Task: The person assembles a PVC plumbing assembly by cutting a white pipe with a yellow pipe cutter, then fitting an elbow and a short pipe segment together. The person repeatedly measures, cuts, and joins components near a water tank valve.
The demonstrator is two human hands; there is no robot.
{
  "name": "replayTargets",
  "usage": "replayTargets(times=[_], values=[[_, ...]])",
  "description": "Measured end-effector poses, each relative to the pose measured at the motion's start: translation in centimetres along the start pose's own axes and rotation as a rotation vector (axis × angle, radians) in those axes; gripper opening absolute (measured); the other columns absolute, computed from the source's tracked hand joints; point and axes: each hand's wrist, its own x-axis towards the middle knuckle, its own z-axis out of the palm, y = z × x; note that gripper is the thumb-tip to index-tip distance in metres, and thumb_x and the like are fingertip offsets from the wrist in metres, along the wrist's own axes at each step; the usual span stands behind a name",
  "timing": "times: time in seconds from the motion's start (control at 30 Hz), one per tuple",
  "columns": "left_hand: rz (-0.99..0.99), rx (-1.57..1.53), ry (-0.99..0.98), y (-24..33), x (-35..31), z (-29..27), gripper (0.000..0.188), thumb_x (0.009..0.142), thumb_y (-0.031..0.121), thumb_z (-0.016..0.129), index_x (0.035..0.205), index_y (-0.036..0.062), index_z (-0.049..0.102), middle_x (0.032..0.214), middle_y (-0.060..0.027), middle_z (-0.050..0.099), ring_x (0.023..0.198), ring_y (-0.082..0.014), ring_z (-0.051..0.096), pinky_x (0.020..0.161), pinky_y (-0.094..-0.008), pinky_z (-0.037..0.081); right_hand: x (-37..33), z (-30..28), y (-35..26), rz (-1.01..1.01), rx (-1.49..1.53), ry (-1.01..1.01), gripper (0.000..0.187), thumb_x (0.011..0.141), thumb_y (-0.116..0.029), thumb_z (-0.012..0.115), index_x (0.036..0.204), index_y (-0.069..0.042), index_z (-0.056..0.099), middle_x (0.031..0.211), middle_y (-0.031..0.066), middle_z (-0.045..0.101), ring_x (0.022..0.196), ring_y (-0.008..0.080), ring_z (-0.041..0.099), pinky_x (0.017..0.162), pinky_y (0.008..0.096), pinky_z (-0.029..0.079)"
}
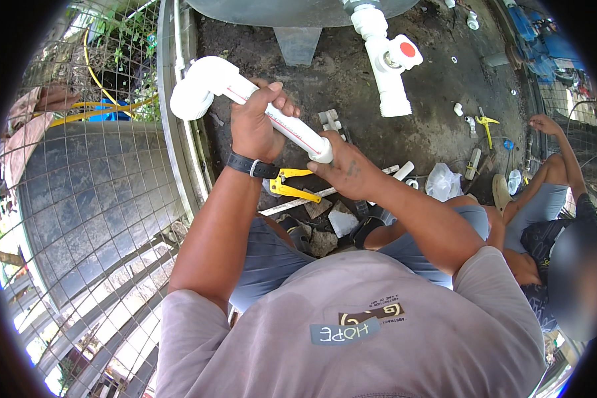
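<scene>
A white plastic pipe (288,124) slants across in front of me, with a large white elbow fitting (212,76) on its upper left end. My left hand (255,126) is closed around the middle of the pipe. At the lower right end my right hand (348,166) pinches the white end fitting (320,152) between thumb and fingers; some of those fingers are hidden behind it. Just below my left wrist lies a yellow-handled pipe cutter (295,188). Beyond the pipe, a white valve (391,60) with a red-centred knob hangs from a fitting under the grey tank (292,10).
Wire mesh fencing (99,219) runs along my left. White pipe lengths (402,171), a clear plastic bag (443,182) and stones lie near my feet. To the right are small white fittings, a yellow-green tool (488,129) and another person (544,192) sitting close by.
</scene>
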Motion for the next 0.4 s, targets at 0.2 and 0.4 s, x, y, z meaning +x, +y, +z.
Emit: replayTargets(times=[0.2, 0.4], values=[[-0.001, 0.038, -0.025, -0.3, -0.1, 0.0, 0.019, 0.084, 0.007, 0.067, 0.090, 0.0091, 0.049, 0.068, -0.0050, 0.052, 0.061, -0.0208, 0.056, 0.064, -0.0412, 0.049, 0.1, 0.2, 0.2, 0.047, -0.012, -0.012, 0.056, 0.094, -0.029, 0.065, 0.131, 0.004, 0.039, 0.104, 0.0238, 0.062, 0.099, 0.0323, 0.063, 0.086, 0.0430, 0.048], [-0.020, 0.158, 0.007, -1.2, 0.2, -0.2, 0.017, 0.084, 0.008, 0.068, 0.091, 0.0084, 0.051, 0.068, -0.0056, 0.054, 0.061, -0.0222, 0.058, 0.064, -0.0407, 0.051, 0.4, 0.4, 1.8, 0.122, 0.006, -0.081, 0.070, 0.090, -0.032, 0.071, 0.139, 0.001, 0.034, 0.111, 0.0247, 0.062, 0.101, 0.0316, 0.063, 0.088, 0.0424, 0.048]])
